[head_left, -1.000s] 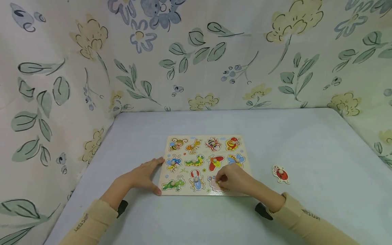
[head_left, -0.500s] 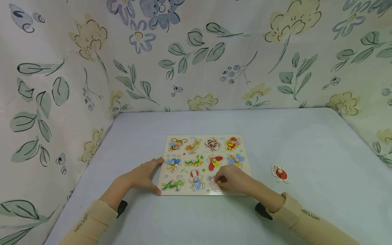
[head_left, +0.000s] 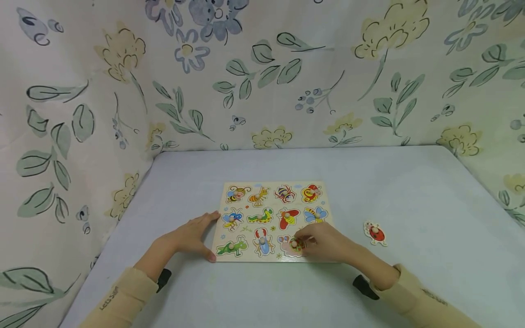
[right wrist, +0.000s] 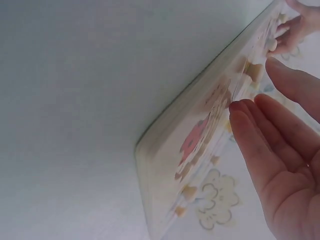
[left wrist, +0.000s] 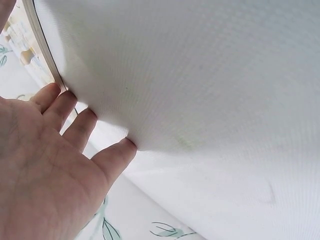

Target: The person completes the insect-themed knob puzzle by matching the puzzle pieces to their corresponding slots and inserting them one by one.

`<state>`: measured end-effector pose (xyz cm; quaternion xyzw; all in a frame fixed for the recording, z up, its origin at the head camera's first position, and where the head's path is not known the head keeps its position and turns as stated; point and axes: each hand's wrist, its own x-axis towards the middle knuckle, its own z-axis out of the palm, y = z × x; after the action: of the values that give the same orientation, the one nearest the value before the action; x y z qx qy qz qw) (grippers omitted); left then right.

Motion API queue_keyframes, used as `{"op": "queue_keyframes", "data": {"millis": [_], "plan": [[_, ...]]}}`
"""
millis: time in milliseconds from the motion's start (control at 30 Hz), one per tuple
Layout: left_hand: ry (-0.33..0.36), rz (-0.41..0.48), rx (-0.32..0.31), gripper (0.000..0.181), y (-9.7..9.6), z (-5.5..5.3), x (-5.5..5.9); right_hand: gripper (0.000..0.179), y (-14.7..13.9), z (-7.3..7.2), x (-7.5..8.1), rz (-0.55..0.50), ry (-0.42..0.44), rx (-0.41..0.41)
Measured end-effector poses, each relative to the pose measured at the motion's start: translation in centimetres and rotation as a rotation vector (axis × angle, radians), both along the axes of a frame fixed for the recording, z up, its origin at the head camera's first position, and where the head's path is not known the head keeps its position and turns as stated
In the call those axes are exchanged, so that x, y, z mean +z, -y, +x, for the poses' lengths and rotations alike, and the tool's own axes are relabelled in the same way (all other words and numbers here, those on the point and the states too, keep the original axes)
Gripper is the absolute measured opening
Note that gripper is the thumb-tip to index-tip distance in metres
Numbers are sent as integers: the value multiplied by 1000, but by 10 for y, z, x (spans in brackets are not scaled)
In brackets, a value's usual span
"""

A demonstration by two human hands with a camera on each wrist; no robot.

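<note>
A wooden peg puzzle board [head_left: 247, 233] with several knobbed insect pieces lies flat on the table. My left hand [head_left: 192, 234] rests along its left edge, thumb and fingers spread; in the left wrist view the fingers [left wrist: 77, 127] are nearly straight against the board and tabletop. Over the board's front right part is my right hand [head_left: 324, 239]. Its fingers are apart from the knob of a pink snail-like piece [head_left: 287, 246], seated in the front row. In the right wrist view a red picture [right wrist: 194, 142] shows in the board near my fingers [right wrist: 250, 145].
A loose ladybug piece [head_left: 375, 233] with a knob lies on the white tabletop [head_left: 262, 294], right of the board. Floral fabric [head_left: 262, 91] hangs behind the table and at its sides.
My right hand has let go of the pink piece's knob and drawn slightly right, so the knob now shows. The left hand stays at the board's left edge.
</note>
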<state>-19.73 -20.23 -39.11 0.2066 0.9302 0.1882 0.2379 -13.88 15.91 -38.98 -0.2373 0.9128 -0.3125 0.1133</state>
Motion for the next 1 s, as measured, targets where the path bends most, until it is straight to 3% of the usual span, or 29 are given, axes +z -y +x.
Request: {"op": "queue_keyframes", "data": {"millis": [200,433,667,1000], "plan": [[1,-2,-5,114,-1,0,1,28,-9,2,-2,-22,-41,-1],[1,5,-9,114,-1,0,1,32,-20,3,1,-2,5,-51],[-8,5,-12,113,-1,0,1,34,-34,3,2,-43,-4,-68],[-8,2,-7,113,-1,0,1,37,-56,12,6,-44,37,-166]]}}
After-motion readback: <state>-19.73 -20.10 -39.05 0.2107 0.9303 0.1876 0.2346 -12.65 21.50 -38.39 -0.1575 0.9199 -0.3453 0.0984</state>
